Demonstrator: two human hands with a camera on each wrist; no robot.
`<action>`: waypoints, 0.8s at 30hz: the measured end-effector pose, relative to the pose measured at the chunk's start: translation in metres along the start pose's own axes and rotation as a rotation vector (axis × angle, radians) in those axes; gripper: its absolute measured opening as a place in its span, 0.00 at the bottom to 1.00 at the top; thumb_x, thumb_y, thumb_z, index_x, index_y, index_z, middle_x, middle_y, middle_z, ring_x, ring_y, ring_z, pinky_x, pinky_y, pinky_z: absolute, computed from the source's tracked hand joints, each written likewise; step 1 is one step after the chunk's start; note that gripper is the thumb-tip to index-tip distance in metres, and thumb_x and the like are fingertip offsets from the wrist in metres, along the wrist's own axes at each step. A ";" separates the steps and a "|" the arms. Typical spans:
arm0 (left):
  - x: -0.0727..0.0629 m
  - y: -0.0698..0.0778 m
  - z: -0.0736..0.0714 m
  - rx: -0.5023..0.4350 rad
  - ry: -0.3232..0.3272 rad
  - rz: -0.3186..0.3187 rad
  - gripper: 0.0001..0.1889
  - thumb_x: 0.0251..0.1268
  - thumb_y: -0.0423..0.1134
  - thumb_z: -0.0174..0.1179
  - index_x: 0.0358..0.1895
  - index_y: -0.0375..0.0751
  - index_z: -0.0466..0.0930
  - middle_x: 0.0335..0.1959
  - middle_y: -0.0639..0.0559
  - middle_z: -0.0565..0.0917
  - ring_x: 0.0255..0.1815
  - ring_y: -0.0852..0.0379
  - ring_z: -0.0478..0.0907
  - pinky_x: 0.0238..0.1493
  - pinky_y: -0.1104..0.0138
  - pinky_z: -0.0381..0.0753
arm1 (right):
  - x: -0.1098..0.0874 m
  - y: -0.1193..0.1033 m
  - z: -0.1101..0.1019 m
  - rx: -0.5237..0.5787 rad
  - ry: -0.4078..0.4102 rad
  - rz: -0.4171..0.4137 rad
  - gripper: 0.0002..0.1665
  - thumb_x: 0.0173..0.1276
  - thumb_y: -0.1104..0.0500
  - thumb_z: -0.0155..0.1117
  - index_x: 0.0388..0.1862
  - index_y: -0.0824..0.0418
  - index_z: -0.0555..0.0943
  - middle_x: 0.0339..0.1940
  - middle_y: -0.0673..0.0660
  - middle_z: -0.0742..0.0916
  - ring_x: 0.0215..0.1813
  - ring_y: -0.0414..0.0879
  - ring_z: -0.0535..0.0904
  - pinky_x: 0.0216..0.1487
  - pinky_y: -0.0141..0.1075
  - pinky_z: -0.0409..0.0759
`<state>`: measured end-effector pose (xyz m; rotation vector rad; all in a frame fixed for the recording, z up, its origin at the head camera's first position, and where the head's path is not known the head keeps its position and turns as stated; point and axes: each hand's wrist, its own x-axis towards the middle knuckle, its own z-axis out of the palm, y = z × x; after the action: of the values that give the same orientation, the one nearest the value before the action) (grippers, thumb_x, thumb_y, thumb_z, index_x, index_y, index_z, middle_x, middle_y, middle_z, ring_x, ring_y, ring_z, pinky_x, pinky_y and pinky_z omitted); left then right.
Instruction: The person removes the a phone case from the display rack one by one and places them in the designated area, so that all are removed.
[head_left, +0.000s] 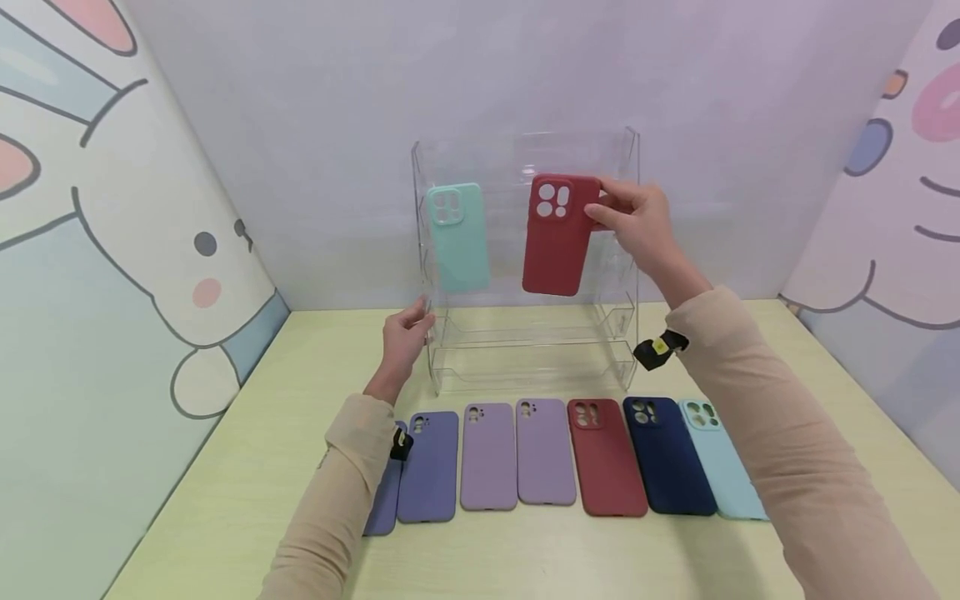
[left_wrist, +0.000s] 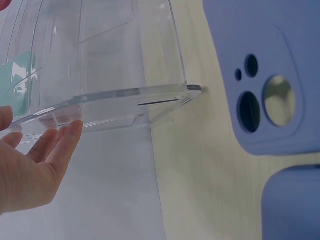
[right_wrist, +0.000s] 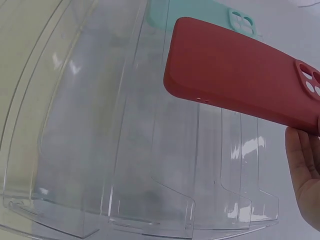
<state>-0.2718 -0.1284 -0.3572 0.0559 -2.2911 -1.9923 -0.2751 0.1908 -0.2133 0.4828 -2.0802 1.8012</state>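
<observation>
My right hand (head_left: 637, 221) pinches a red phone case (head_left: 558, 237) by its upper right edge, thumb on the near face. The case hangs tilted in front of the clear tiered display rack (head_left: 525, 379), its camera cutouts at the top. A mint phone case (head_left: 461, 242) stands in an upper tier at the rack's left. My left hand (head_left: 405, 333) is at the rack's left side panel. In the left wrist view its extended fingers (left_wrist: 65, 145) touch the panel's outer face, the thumb near the edge.
In front of the rack lies a row of cases: blue-violet (head_left: 429, 467), two lilac (head_left: 489, 457), red (head_left: 609, 458), navy (head_left: 671, 457) and light blue (head_left: 727, 467). Another blue-violet case (head_left: 382, 508) is partly under the left sleeve. Cartoon-printed panels (head_left: 112, 333) flank the table.
</observation>
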 end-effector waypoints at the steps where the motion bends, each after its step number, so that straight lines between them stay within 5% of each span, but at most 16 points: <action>1: 0.000 0.000 0.000 0.002 -0.001 -0.002 0.22 0.66 0.34 0.52 0.63 0.44 0.66 0.58 0.40 0.72 0.54 0.50 0.72 0.47 0.60 0.78 | -0.002 0.000 -0.001 0.003 -0.003 -0.005 0.25 0.60 0.66 0.62 0.58 0.63 0.73 0.32 0.51 0.84 0.32 0.41 0.81 0.38 0.28 0.80; 24: 0.003 -0.003 -0.002 0.000 0.005 -0.002 0.22 0.65 0.35 0.53 0.62 0.44 0.67 0.57 0.42 0.74 0.53 0.50 0.73 0.47 0.59 0.78 | -0.042 0.010 -0.016 -0.114 -0.074 -0.077 0.23 0.63 0.64 0.60 0.58 0.64 0.74 0.35 0.47 0.85 0.35 0.40 0.82 0.40 0.27 0.79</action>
<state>-0.2743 -0.1305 -0.3594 0.0635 -2.2883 -1.9910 -0.2417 0.2093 -0.2394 0.5987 -2.1681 1.6348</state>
